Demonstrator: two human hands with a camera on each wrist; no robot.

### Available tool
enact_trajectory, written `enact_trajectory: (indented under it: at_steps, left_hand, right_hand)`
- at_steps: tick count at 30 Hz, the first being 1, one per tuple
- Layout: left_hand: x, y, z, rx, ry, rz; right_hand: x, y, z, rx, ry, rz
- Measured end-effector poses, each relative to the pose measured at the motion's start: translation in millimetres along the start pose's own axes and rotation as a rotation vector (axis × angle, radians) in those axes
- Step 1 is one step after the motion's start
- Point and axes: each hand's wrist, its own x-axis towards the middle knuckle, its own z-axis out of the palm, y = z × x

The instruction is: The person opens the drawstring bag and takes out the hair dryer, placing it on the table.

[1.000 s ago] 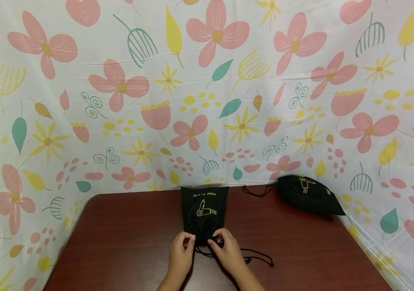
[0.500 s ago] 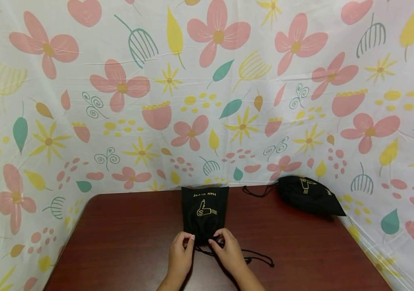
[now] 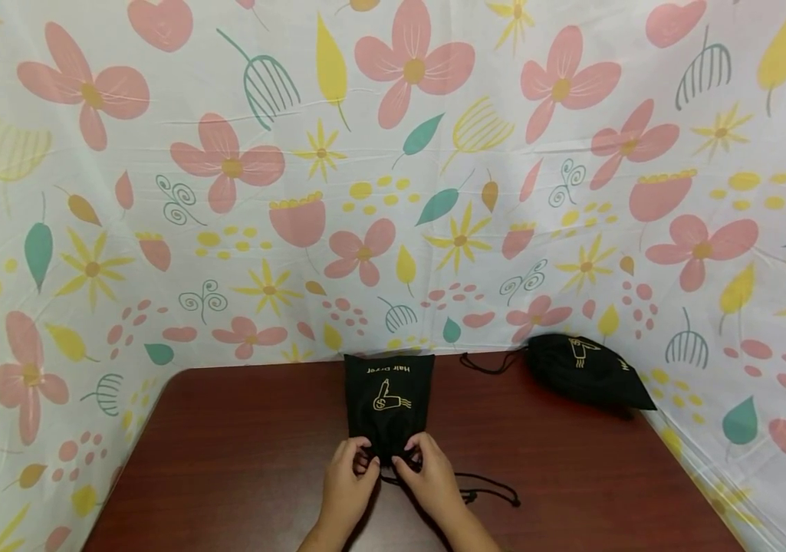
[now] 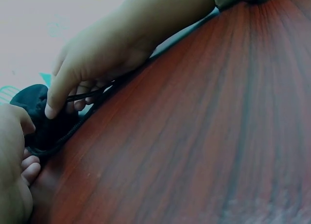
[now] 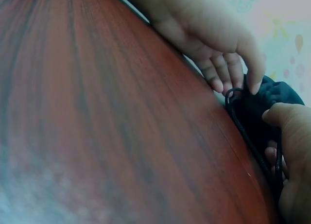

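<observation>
By the curled, nearly closed fingers [image 3: 368,477] of the left hand [image 3: 346,484] and right hand [image 3: 435,474], the black pouch [image 3: 389,414] is pinched at its gathered mouth, where its soft, probably light cloth is best held, the printed body being laid on the desk [image 3: 248,445], cord [image 3: 491,479] trailed past the right hand

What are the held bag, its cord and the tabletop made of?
Held bag: matte black cloth, likely, given its gathers. Cord: probably textile, dull black, bending in loose loops. Tabletop: wood or wood-look laminate, slightly glossy, with streaky grain.
</observation>
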Motion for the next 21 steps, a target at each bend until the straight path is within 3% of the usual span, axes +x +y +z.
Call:
enact_trajectory:
  at_steps: [7,21]
  left_hand:
    - [0.4,1.5,-0.2,0.084,-0.057,-0.002]
    - [1.4,-2.1,7.2,0.242,-0.074,0.057]
  right_hand:
    - [0.0,-2.6,1.9,-0.033,0.019,-0.011]
    - [-1.5,-6.3,8.5,-0.152,0.052,-0.071]
